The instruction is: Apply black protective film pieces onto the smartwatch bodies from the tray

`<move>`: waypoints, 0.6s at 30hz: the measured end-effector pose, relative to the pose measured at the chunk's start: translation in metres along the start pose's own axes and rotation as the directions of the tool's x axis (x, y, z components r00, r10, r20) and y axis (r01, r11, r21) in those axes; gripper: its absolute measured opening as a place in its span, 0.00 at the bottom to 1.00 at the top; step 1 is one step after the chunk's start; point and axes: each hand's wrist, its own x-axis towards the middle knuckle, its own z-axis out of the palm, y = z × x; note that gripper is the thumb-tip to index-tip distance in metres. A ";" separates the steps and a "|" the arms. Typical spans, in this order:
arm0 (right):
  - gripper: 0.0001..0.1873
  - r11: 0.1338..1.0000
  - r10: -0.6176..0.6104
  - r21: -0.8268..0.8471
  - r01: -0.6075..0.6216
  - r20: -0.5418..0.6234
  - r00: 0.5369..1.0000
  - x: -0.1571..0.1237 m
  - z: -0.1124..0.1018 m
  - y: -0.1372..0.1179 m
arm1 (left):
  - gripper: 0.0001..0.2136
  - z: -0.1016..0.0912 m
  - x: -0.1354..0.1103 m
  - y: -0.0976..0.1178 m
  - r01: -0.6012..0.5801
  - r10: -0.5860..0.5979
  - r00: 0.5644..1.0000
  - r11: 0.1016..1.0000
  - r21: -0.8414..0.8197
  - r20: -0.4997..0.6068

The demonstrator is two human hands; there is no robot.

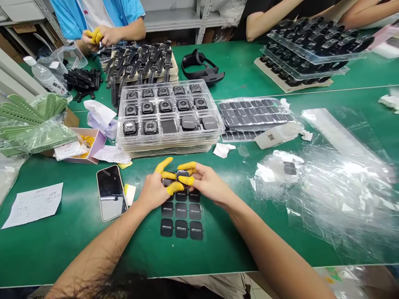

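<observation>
A small dark square watch case (182, 175) is held up in front of me between both hands. My left hand (157, 187), in yellow finger cots, has its middle finger and thumb closed at the case's left side, while its index finger points up and away. My right hand (205, 182) pinches the case between a yellow-covered thumb and index finger. Just below lies a clear sheet of black square stickers (181, 210) printed with white lettering; its upper end is partly hidden by my hands. Beyond stands a clear tray (170, 139) with watch cases in most pockets.
A phone (111, 193) and a paper slip (33, 204) lie left. Green straps (28, 120) and a pink box (93, 153) sit behind. Clear film (339, 187) covers the right side. Black watches (140, 62) and stacked trays (308, 54) stand near other people.
</observation>
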 end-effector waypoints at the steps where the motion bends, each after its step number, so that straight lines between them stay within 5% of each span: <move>1: 0.23 1.000 -0.018 -0.008 0.018 -0.038 0.999 0.000 0.002 0.002 | 0.47 0.000 0.000 0.000 0.002 -0.002 1.000 1.000 -0.015 0.017; 3: 0.23 0.997 -0.055 -0.056 0.050 -0.085 0.995 -0.001 0.005 0.006 | 0.52 0.000 -0.001 0.001 0.004 -0.004 1.000 1.000 -0.004 0.011; 9: 0.13 0.923 -0.244 -0.339 0.181 -0.153 0.957 -0.005 0.010 0.010 | 0.33 0.002 -0.002 0.001 -0.065 0.066 0.998 0.997 0.046 -0.018; 18: 0.09 0.833 -0.357 -0.508 0.219 -0.191 0.915 -0.006 0.018 0.014 | 0.25 0.004 -0.004 -0.001 -0.087 0.095 0.993 0.991 0.105 -0.074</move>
